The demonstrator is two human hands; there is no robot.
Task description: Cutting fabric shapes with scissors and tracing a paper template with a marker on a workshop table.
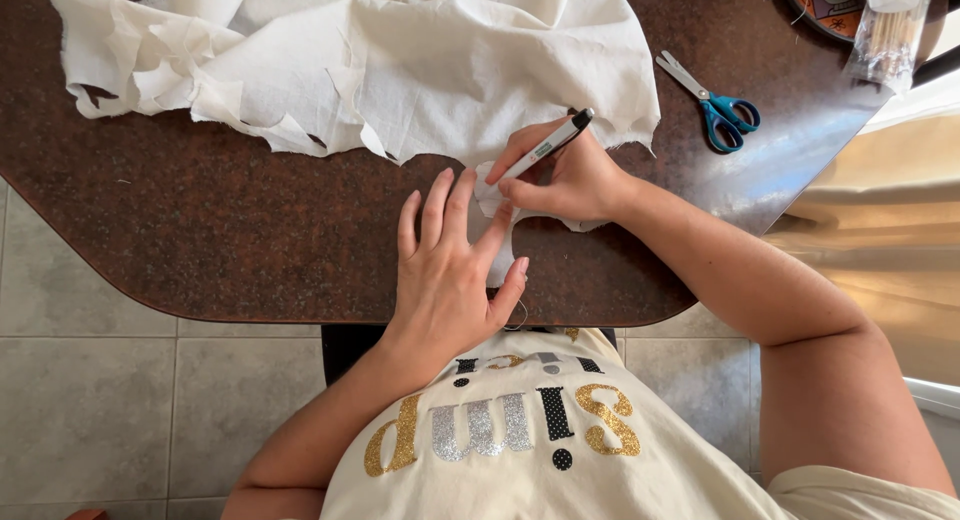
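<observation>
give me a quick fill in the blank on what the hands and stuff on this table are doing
1. The right hand holds a ____.
2. The left hand presses flat on a small piece of ____.
3. The scissors have ____ handles.
4. The table is ____ in colour.

Missing words: marker pen; cloth; blue; brown

Bare brown desk (pixel 200 220) lies open left of the flat left hand (pixel 455 270), while the crumpled cream cloth (pixel 400 60) blocks the far side and blue-handled scissors (pixel 712 102) sit right of the pen-holding right hand (pixel 570 175).
</observation>
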